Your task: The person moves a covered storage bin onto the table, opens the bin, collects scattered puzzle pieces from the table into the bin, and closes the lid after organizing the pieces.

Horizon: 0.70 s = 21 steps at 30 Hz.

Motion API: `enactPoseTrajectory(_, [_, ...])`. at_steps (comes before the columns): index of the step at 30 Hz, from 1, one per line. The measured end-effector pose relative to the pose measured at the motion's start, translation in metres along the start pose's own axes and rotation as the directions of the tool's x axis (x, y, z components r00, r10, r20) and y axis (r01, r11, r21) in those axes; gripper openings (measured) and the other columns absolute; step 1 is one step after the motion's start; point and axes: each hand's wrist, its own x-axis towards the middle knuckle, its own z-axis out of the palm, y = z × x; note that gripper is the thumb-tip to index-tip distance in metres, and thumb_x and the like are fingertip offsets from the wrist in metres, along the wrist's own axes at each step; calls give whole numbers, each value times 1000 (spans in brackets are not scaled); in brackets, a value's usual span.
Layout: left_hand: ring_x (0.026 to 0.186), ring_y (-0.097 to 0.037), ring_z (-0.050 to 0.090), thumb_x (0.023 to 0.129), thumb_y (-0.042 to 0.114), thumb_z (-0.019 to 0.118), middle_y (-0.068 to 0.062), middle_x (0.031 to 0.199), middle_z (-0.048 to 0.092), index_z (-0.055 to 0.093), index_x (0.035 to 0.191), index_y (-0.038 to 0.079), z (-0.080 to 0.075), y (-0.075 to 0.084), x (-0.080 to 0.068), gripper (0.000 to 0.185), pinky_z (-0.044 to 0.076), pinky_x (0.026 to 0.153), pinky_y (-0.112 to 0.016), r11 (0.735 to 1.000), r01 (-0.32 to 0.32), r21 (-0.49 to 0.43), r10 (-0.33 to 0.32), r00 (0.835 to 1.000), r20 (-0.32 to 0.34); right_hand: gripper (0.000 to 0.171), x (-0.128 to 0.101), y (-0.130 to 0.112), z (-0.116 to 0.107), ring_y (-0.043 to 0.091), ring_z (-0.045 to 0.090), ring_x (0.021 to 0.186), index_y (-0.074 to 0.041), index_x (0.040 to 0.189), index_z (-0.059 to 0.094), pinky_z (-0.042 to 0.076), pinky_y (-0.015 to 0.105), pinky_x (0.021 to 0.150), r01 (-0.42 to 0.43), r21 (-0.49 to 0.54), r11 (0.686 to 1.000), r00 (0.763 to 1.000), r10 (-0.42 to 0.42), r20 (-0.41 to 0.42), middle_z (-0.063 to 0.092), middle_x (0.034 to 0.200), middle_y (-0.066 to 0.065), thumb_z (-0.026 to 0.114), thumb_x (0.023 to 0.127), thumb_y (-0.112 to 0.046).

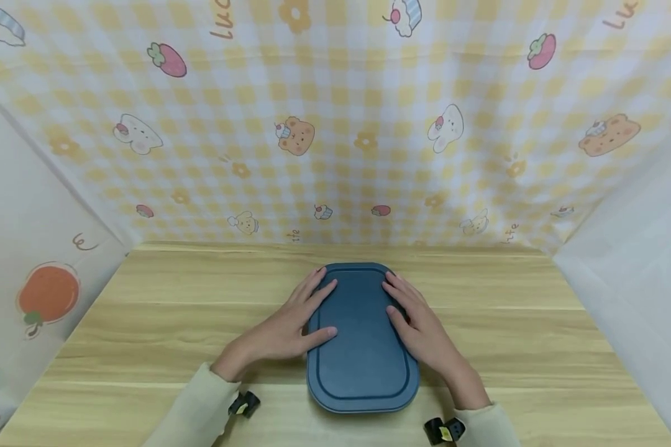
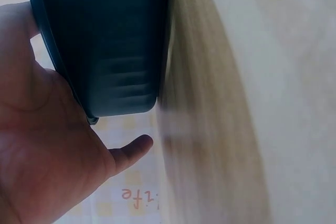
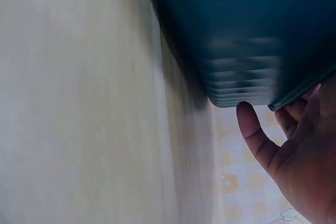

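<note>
Two hands [image 1: 291, 326] [image 1: 422, 329] press a blue box [image 1: 362, 347], seemingly lidded, on wood table [image 1: 145, 323].

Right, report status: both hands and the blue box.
Left hand and right hand flat on the lid, fingers straight. Blue lidded box sits on the wooden table, lid on. Nothing in the way.

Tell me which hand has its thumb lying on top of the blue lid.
The left hand: its thumb lies across the blue lid. The right hand shows only fingers resting along the opposite edge.
</note>
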Motion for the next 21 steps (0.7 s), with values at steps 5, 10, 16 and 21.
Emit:
enactPoseTrajectory(5, [167,-39,-5,106,46,61,-3,181,-6,16,171,22,2,-1,2,83,24,126,-73,1000,-1,-2,1,1000,-3,48,0,3,1,41,27,162,-7,158,48,27,65,127,-2,-3,1000,1000,1,-13,37,173,8,52,112,-18])
enactPoseTrajectory(10, [167,-39,-5,106,45,61,-3,181,-6,16,171,23,0,-1,2,83,24,126,-73,1000,-4,1,4,1000,-4,48,1,3,2,40,28,162,-6,158,49,28,66,127,-1,2,1000,1000,1,-21,37,172,8,52,112,-17])
enactPoseTrajectory(16, [167,-38,-5,106,45,62,-2,181,-6,16,171,23,-1,0,1,83,24,127,-73,1000,-7,0,7,1000,-7,47,1,2,1,38,28,162,-7,158,49,28,65,127,-5,-2,1000,1000,5,-21,37,172,8,52,111,-17])
enactPoseTrajectory(21, [168,-38,-5,106,46,62,-2,181,-6,16,171,22,-1,0,0,83,24,127,-72,1000,-4,0,4,1000,-7,47,1,2,1,39,28,162,-7,157,49,28,65,127,-6,4,1000,1000,6,-20,38,172,8,53,111,-17])
